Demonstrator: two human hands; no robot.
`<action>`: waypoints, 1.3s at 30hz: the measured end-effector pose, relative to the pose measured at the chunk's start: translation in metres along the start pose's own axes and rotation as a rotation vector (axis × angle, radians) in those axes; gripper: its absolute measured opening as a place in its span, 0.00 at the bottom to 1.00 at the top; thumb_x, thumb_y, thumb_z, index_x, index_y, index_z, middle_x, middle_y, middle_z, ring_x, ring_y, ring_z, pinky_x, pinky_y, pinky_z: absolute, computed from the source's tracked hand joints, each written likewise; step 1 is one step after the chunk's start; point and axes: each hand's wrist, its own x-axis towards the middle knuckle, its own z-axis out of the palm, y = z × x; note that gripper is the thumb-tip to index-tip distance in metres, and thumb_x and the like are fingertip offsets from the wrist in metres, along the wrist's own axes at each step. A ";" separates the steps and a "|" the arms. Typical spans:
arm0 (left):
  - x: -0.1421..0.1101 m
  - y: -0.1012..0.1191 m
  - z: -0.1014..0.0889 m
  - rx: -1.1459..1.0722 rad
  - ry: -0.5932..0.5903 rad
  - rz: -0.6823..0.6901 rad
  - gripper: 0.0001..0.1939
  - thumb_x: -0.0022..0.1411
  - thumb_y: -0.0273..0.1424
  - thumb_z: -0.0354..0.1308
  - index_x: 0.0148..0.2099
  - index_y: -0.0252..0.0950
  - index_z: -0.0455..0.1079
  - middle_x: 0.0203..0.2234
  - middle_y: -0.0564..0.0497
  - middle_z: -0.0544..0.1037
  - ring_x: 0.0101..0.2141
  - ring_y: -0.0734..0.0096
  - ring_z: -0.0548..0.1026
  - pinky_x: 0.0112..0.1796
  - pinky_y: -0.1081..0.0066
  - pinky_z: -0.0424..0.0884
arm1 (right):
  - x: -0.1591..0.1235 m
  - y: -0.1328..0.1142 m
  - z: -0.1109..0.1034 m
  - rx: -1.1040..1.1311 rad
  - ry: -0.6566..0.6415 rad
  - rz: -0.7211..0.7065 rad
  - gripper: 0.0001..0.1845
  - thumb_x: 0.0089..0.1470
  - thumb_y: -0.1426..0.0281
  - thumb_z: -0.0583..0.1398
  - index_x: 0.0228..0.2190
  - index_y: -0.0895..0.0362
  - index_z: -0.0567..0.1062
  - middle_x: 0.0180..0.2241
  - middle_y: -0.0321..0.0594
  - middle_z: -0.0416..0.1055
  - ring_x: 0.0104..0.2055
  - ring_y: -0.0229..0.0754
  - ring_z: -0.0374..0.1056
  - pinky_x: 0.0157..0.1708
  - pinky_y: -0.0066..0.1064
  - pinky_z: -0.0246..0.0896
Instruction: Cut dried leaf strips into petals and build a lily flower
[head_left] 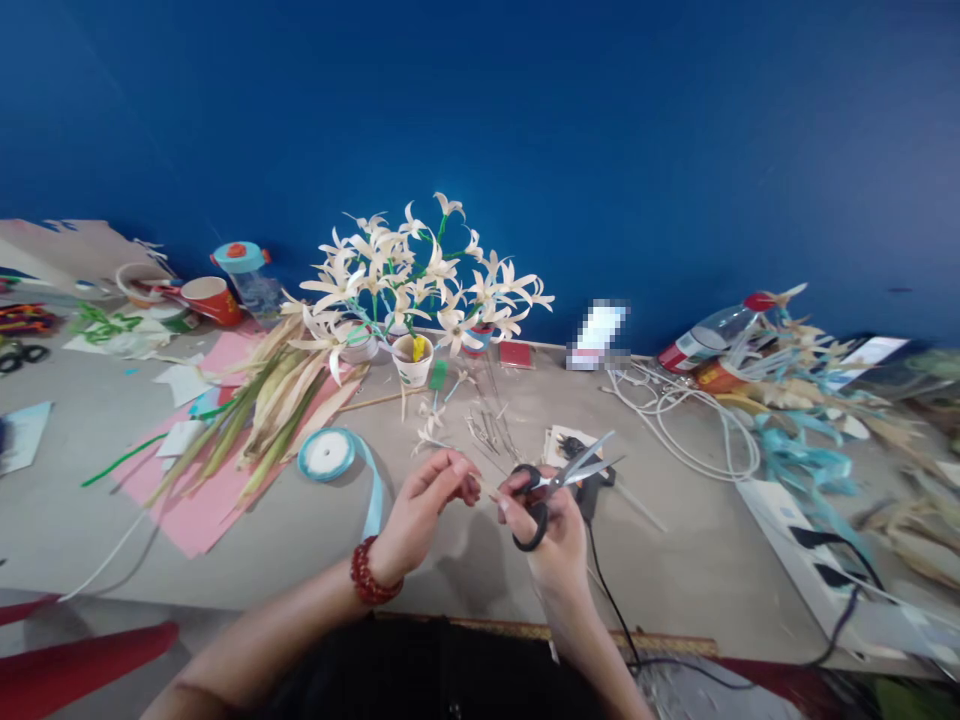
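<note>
My right hand is closed around black-handled scissors, whose blades point to the right and stand slightly apart. Between its thumb and finger it also pinches the end of a small pale strip. The strip's other end is in the closed fingertips of my left hand; what kind of strip it is I cannot make out. To the left lies a roll of light blue ribbon, its tail hanging towards my left wrist. Beyond my hands, pale husk-like flowers on green stems stand in a paper cup.
Dried corn husks lie on pink paper at the left. On the right are a coiled white cable, a power strip and a plastic bottle. A glue gun lies behind my right hand, its black cord trailing forward.
</note>
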 end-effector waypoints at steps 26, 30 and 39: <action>0.005 0.022 0.006 0.088 -0.173 0.116 0.06 0.60 0.29 0.59 0.31 0.34 0.66 0.31 0.50 0.73 0.33 0.71 0.70 0.38 0.69 0.65 | -0.016 0.003 -0.027 -0.305 -0.494 0.233 0.28 0.46 0.44 0.62 0.23 0.55 0.63 0.19 0.34 0.65 0.21 0.36 0.60 0.22 0.27 0.50; 0.005 0.024 0.006 0.102 -0.188 0.129 0.06 0.59 0.28 0.59 0.31 0.33 0.67 0.30 0.49 0.73 0.34 0.70 0.70 0.38 0.69 0.65 | -0.017 0.004 -0.026 -0.299 -0.499 0.247 0.28 0.46 0.43 0.62 0.23 0.55 0.62 0.19 0.33 0.64 0.21 0.36 0.60 0.22 0.27 0.50; 0.005 0.025 0.004 0.122 -0.189 0.067 0.06 0.59 0.28 0.59 0.31 0.33 0.66 0.30 0.49 0.73 0.32 0.71 0.70 0.38 0.69 0.65 | -0.017 0.006 -0.027 -0.214 -0.501 0.311 0.28 0.44 0.45 0.64 0.23 0.54 0.61 0.18 0.31 0.64 0.18 0.34 0.60 0.20 0.26 0.50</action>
